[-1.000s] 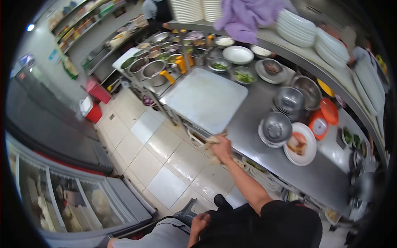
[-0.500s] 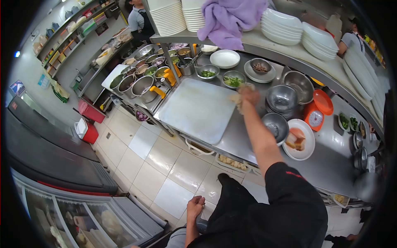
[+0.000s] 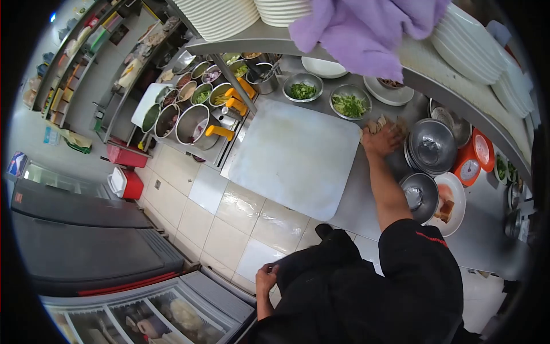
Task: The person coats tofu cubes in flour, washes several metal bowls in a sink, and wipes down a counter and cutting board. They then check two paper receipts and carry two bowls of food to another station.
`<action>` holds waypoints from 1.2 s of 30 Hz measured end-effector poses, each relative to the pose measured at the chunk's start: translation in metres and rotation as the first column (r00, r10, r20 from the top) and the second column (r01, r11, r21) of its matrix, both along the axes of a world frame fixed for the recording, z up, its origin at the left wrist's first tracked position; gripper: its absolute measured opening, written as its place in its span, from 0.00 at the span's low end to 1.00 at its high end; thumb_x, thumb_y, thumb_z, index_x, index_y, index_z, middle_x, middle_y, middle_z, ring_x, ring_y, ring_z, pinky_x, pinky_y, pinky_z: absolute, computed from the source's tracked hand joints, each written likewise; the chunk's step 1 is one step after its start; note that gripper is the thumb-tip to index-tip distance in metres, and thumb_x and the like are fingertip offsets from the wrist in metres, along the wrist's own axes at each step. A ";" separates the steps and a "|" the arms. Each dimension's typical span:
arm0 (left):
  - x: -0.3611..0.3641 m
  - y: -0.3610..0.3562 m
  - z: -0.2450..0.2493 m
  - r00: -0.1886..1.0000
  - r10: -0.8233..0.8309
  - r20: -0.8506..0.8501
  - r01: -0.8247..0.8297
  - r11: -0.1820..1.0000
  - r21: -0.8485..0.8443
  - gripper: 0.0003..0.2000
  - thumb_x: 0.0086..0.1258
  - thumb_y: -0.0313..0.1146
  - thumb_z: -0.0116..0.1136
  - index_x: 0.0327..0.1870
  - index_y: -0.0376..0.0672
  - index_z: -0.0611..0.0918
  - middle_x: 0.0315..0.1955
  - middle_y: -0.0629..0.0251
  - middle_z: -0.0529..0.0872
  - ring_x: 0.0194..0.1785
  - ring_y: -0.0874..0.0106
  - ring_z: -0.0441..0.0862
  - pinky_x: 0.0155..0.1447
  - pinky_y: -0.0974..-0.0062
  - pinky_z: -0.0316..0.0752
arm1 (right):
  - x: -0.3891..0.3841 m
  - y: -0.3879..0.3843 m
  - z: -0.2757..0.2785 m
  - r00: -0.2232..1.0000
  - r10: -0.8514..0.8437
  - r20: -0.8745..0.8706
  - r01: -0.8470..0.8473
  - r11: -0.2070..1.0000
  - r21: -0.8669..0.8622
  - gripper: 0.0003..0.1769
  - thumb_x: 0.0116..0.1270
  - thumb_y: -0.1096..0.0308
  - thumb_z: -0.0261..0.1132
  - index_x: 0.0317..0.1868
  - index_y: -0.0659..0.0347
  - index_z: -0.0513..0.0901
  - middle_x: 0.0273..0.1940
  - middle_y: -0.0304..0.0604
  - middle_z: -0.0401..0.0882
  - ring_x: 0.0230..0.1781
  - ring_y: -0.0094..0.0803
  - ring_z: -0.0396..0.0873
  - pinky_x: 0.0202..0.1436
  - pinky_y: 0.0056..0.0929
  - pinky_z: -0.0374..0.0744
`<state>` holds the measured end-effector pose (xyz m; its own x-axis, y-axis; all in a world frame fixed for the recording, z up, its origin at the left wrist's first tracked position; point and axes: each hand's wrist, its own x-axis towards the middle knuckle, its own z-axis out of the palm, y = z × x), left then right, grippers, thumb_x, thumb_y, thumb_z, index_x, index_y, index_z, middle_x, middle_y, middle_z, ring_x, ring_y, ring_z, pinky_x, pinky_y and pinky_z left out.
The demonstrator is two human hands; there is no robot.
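My right hand (image 3: pixel 385 139) presses a crumpled beige cloth (image 3: pixel 373 125) onto the steel counter, fingers bent over it. It is just right of a white cutting board (image 3: pixel 295 157), below a metal bowl of chopped greens (image 3: pixel 349 105). Several stacked metal bowls (image 3: pixel 431 146) stand to the right of this hand. Low by my side, away from the counter, hangs my left hand (image 3: pixel 266 279). Its fingers are loosely curled and nothing shows in them.
A white plate with pieces of food (image 3: pixel 452 209) and an orange scale (image 3: pixel 470 169) are at the right. Steel containers with yellow-handled tools (image 3: pixel 219 133) stand left of the board. A shelf edge holding plates and a purple towel (image 3: pixel 361 34) overhangs the back.
My right hand has drawn the cloth nearer across the counter, from beside the bowl of greens to below it. The view has shifted closer over the board. My left hand stays low.
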<state>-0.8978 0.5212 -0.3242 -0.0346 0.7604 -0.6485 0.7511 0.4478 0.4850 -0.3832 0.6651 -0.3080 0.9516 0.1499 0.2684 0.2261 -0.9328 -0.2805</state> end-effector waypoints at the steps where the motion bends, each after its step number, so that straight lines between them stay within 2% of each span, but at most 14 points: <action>1: -0.005 0.011 -0.007 1.000 -0.009 -0.018 0.010 1.000 0.025 0.17 0.60 0.42 0.61 0.42 0.38 0.82 0.34 0.52 0.85 0.40 0.60 0.84 0.46 0.69 0.76 | 0.002 0.000 -0.011 0.998 0.032 0.047 -0.033 0.999 0.027 0.45 0.48 0.41 0.64 0.62 0.56 0.64 0.64 0.58 0.55 0.65 0.62 0.53 0.64 0.58 0.54; 6: 0.000 0.086 -0.010 0.964 -0.265 -0.033 0.265 0.964 0.001 0.21 0.60 0.45 0.59 0.46 0.36 0.80 0.40 0.49 0.84 0.46 0.56 0.81 0.51 0.66 0.75 | -0.023 -0.020 -0.009 0.985 0.172 -0.019 -0.170 0.983 0.066 0.36 0.50 0.50 0.64 0.57 0.59 0.69 0.58 0.49 0.64 0.60 0.52 0.61 0.58 0.56 0.62; 8: 0.000 0.122 -0.014 0.893 -0.450 -0.029 0.450 0.893 -0.020 0.22 0.59 0.46 0.58 0.47 0.37 0.80 0.42 0.49 0.83 0.48 0.56 0.80 0.52 0.66 0.74 | -0.049 -0.037 -0.014 0.942 0.248 0.224 -0.276 0.955 0.104 0.31 0.49 0.57 0.65 0.53 0.61 0.72 0.51 0.51 0.70 0.53 0.53 0.66 0.52 0.53 0.67; 14: -0.028 0.238 -0.036 0.795 -0.606 0.009 0.606 0.795 -0.033 0.21 0.57 0.43 0.59 0.46 0.37 0.81 0.40 0.47 0.83 0.48 0.55 0.80 0.53 0.65 0.74 | -0.172 -0.121 -0.007 0.961 0.249 0.121 -0.262 0.959 0.106 0.27 0.45 0.62 0.65 0.47 0.63 0.76 0.45 0.53 0.74 0.47 0.54 0.70 0.53 0.47 0.69; 17: -0.048 0.289 -0.043 0.728 -0.684 -0.044 0.685 0.728 0.030 0.21 0.57 0.44 0.60 0.47 0.38 0.81 0.39 0.48 0.84 0.46 0.58 0.81 0.53 0.67 0.75 | -0.221 -0.128 0.029 0.991 0.129 0.018 -0.129 0.952 0.278 0.24 0.44 0.65 0.65 0.45 0.65 0.78 0.44 0.53 0.77 0.44 0.52 0.73 0.53 0.43 0.71; 19: -0.055 0.316 -0.037 0.719 -0.691 -0.074 0.692 0.721 -0.016 0.21 0.56 0.45 0.60 0.46 0.39 0.81 0.40 0.49 0.83 0.47 0.57 0.81 0.54 0.66 0.74 | -0.246 -0.113 0.056 0.964 -0.033 -0.264 0.211 0.700 0.682 0.23 0.45 0.68 0.64 0.44 0.66 0.78 0.44 0.53 0.78 0.43 0.50 0.75 0.52 0.41 0.71; 20: -0.064 0.327 -0.042 0.727 -0.681 -0.085 0.681 0.731 -0.028 0.21 0.55 0.44 0.61 0.45 0.39 0.81 0.40 0.49 0.83 0.47 0.56 0.81 0.54 0.66 0.74 | -0.250 -0.101 0.057 0.963 -0.023 -0.269 0.206 0.705 0.678 0.23 0.45 0.68 0.64 0.44 0.66 0.78 0.44 0.53 0.78 0.43 0.50 0.75 0.52 0.41 0.71; 22: -0.082 0.343 -0.057 0.746 -0.665 -0.045 0.666 0.746 0.022 0.20 0.55 0.45 0.59 0.43 0.39 0.82 0.40 0.50 0.83 0.48 0.57 0.80 0.55 0.66 0.73 | -0.251 -0.066 0.057 0.999 0.033 0.003 -0.027 0.778 0.628 0.24 0.45 0.69 0.64 0.46 0.66 0.77 0.45 0.52 0.77 0.46 0.48 0.73 0.53 0.40 0.70; 24: -0.097 0.354 -0.073 0.771 -0.637 -0.019 0.633 0.769 -0.085 0.20 0.55 0.46 0.59 0.42 0.40 0.83 0.40 0.50 0.84 0.48 0.57 0.80 0.55 0.66 0.73 | -0.252 -0.022 0.037 0.981 0.195 -0.008 -0.163 0.842 0.514 0.26 0.44 0.67 0.65 0.48 0.64 0.76 0.48 0.52 0.75 0.50 0.49 0.70 0.56 0.43 0.67; 26: -0.110 0.356 -0.081 0.782 -0.623 -0.012 0.619 0.779 -0.101 0.20 0.55 0.46 0.59 0.42 0.40 0.83 0.40 0.50 0.84 0.48 0.57 0.81 0.54 0.67 0.74 | -0.266 0.025 -0.008 0.963 0.202 0.179 -0.241 0.942 0.234 0.28 0.41 0.64 0.66 0.48 0.62 0.75 0.51 0.50 0.73 0.54 0.51 0.66 0.56 0.48 0.65; 28: -0.121 0.354 -0.088 0.781 -0.624 -0.029 0.618 0.778 -0.110 0.20 0.53 0.47 0.60 0.41 0.41 0.84 0.39 0.51 0.84 0.47 0.58 0.81 0.55 0.67 0.74 | -0.289 0.074 -0.004 0.967 0.245 0.064 -0.253 0.917 0.309 0.29 0.40 0.65 0.68 0.46 0.64 0.76 0.50 0.53 0.73 0.54 0.53 0.66 0.58 0.50 0.64; 32: -0.150 0.341 -0.100 0.822 -0.570 0.012 0.568 0.816 -0.113 0.17 0.55 0.48 0.58 0.36 0.45 0.85 0.36 0.52 0.85 0.45 0.59 0.82 0.53 0.67 0.74 | -0.362 0.160 -0.013 0.861 0.501 0.081 -0.488 0.772 0.407 0.27 0.38 0.64 0.65 0.44 0.60 0.78 0.49 0.48 0.74 0.53 0.50 0.67 0.54 0.49 0.66; 35: -0.167 0.339 -0.100 0.814 -0.580 0.030 0.579 0.807 -0.121 0.20 0.55 0.49 0.57 0.41 0.44 0.84 0.37 0.52 0.85 0.46 0.58 0.81 0.53 0.67 0.74 | -0.377 0.199 0.010 0.528 0.849 -0.018 -0.677 0.433 0.595 0.26 0.38 0.64 0.65 0.43 0.60 0.78 0.45 0.45 0.76 0.50 0.43 0.69 0.52 0.45 0.68; 36: -0.177 0.340 -0.110 0.820 -0.571 0.027 0.571 0.816 -0.091 0.21 0.56 0.49 0.58 0.42 0.43 0.83 0.36 0.52 0.85 0.43 0.59 0.82 0.51 0.68 0.75 | -0.373 0.214 0.021 0.536 0.844 0.014 -0.682 0.424 0.597 0.26 0.38 0.64 0.65 0.43 0.60 0.78 0.45 0.45 0.76 0.50 0.43 0.69 0.52 0.45 0.68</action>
<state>-1.0747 0.8613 -0.4338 0.3863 0.5817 -0.7158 0.8867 -0.0203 0.4620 -0.7562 0.8786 -0.2868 0.5417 0.7781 0.3179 0.6176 -0.1119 -0.7785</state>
